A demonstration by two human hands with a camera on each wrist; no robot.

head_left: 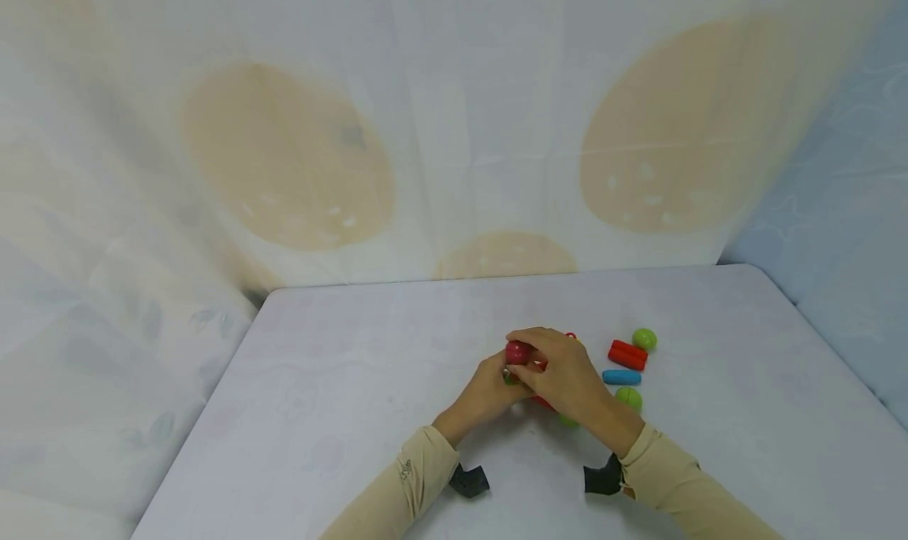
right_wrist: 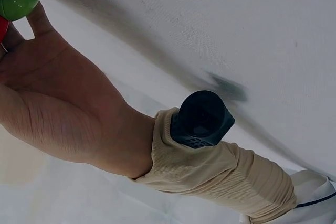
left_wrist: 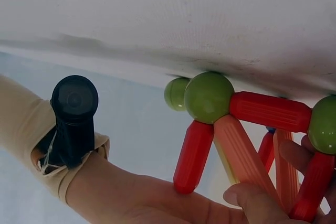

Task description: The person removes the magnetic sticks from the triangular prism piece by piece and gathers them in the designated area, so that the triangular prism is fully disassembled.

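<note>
- Rod-and-ball frame (left_wrist: 247, 129) sat mid-table, cupped between both hands, no reach needed.
- Left hand (head_left: 489, 389) gripped it from below; right hand (head_left: 563, 374) curled over the top, pinching a magenta ball (head_left: 517, 352) (probably the top joint).
- Loose rods (head_left: 627, 355) lay right, nearer the right hand.

Off to your right on the bench (head_left: 340, 414) you've got a red stick (head_left: 627, 355), a blue stick (head_left: 621, 378) and two loose green balls (head_left: 644, 339). A patterned cloth (head_left: 454, 130) hangs behind it all.
</note>
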